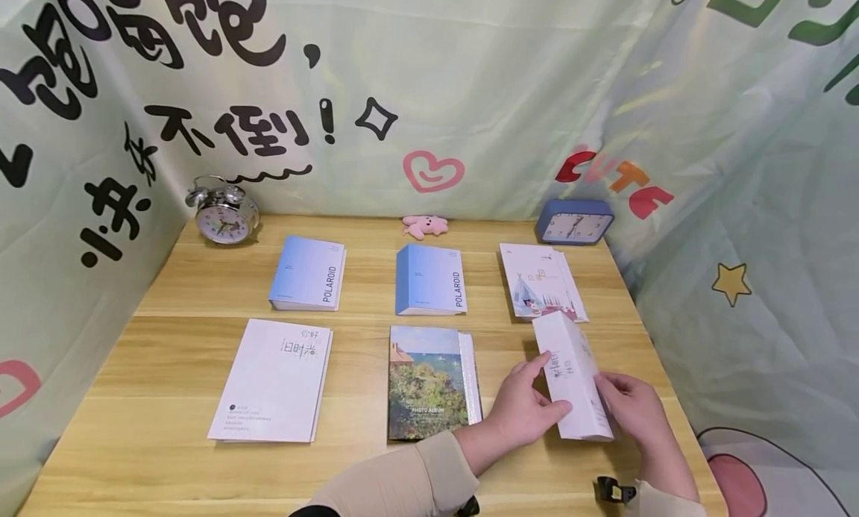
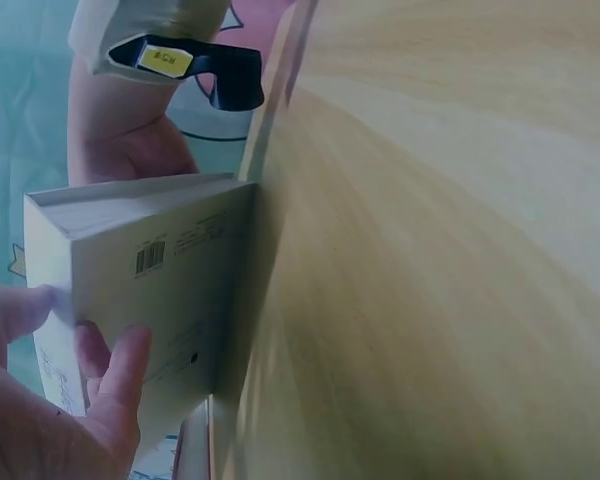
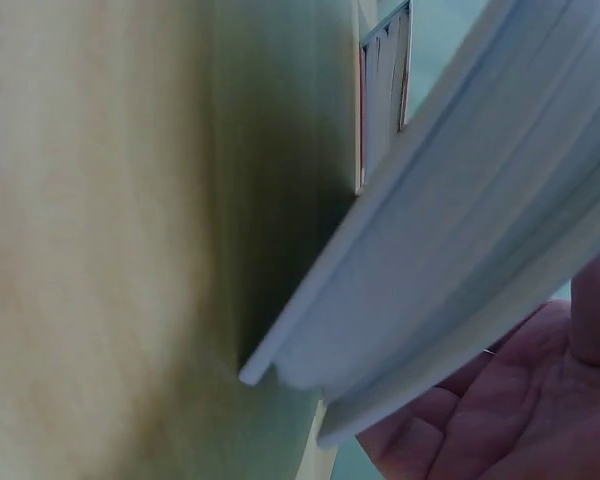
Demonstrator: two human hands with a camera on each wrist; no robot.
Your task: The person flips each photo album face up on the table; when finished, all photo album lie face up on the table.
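Note:
Both my hands are at a thick white photo album at the table's right front. It leans on edge, its broad white spine turned up and its page edges showing in the right wrist view. My left hand holds it at the spine; a barcode marks the cover beside those fingers in the left wrist view. On the other side my right hand holds the opposite cover, its fingertips partly hidden. Just behind stands a white album with a tent drawing. The landscape-covered photo album lies to the left.
Two blue Polaroid albums lie in the back row, and another white album at left front. A silver alarm clock, a pink plush toy and a blue clock line the table's back edge.

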